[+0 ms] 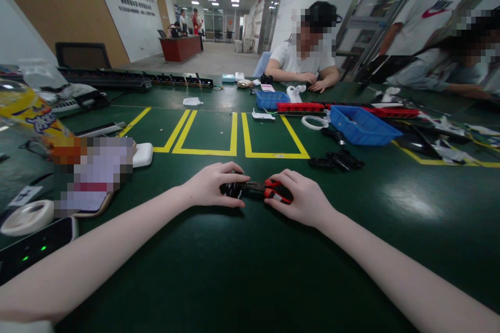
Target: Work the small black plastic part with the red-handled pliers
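My left hand (pixel 213 184) rests on the green table (pixel 250 270) and grips a small black part (pixel 230 190) between its fingers. My right hand (pixel 300 197) holds a pair of pliers with red and black handles (pixel 275 191). The pliers' dark jaws (pixel 252 187) point left and meet the black part between my two hands. Both hands sit close together, just in front of the yellow marked boxes (pixel 234 138).
Loose black parts (pixel 336 160) lie to the right. A blue bin (pixel 361 125) and red strips (pixel 300 107) sit further back right. A white case (pixel 142 154), a tape roll (pixel 27 217) and a snack bag (pixel 27 112) are on the left. Other people sit across the table.
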Demonstrator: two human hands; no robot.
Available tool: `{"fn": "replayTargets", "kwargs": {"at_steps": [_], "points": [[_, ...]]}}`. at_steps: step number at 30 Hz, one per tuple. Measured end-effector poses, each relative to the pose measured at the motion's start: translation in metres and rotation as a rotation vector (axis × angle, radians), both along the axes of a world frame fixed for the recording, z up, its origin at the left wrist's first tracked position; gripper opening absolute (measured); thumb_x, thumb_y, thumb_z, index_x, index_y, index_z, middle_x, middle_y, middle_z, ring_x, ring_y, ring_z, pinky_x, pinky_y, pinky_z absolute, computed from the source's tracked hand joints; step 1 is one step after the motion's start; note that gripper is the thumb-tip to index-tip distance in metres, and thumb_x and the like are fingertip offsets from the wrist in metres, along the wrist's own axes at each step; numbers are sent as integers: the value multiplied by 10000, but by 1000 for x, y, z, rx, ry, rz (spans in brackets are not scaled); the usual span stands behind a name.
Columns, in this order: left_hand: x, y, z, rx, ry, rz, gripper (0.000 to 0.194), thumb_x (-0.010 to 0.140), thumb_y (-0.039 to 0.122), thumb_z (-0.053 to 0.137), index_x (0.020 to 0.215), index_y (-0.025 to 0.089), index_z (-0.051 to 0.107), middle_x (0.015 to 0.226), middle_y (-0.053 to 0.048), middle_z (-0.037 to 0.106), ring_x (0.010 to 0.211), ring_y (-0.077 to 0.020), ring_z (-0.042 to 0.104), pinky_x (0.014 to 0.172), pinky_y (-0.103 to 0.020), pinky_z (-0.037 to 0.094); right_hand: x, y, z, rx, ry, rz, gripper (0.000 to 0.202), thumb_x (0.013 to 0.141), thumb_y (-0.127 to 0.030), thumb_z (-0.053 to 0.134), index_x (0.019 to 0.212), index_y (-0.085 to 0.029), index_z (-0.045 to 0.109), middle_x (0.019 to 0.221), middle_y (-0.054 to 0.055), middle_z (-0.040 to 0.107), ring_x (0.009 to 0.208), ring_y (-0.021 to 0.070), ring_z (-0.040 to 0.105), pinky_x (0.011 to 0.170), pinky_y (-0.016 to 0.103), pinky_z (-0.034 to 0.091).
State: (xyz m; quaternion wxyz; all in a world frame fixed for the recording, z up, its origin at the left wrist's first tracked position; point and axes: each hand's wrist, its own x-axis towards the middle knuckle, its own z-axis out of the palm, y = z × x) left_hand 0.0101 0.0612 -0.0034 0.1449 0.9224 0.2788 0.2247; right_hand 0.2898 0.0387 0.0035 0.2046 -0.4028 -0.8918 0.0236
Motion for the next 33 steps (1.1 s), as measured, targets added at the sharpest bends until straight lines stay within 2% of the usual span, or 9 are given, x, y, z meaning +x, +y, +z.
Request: {"fn": "replayTargets", "kwargs": {"at_steps": [8, 18, 22, 33], "points": [[1, -1, 4, -61, 1, 14, 509, 838, 461, 688, 1277, 214, 615, 1190, -97, 630, 1051, -263, 619, 903, -416, 492, 1, 2, -2, 21, 30, 6, 406, 815, -479, 665, 1097, -191, 614, 1020, 95, 672, 875, 245, 628, 729, 381, 513], [1, 1, 5, -136, 13, 19, 583, 836, 438, 682, 1349, 194, 551, 1240, -116, 609, 1104, -281, 605, 923, -429, 494, 2, 3, -1, -16, 107, -9, 383, 803, -458, 690, 1090, -215, 615, 1025, 82, 676, 921, 253, 634, 777, 406, 523], [1, 1, 5, -151, 18, 15, 551, 836, 436, 682, 1319, 194, 575, 1234, -111, 609, 1097, -278, 606, 923, -431, 494, 2, 3, -1, -14, 109, 3, 385, 804, -449, 691, 1097, -211, 614, 1025, 84, 673, 919, 249, 633, 755, 392, 531], [0, 2, 4, -207, -14, 26, 489, 841, 436, 684, 1274, 217, 621, 1179, -89, 624, 1048, -254, 616, 902, -402, 499, 2, 3, -1, 143, 39, 0, 410, 823, -461, 658, 1113, -175, 612, 1039, 124, 670, 912, 278, 618, 742, 418, 514]]}}
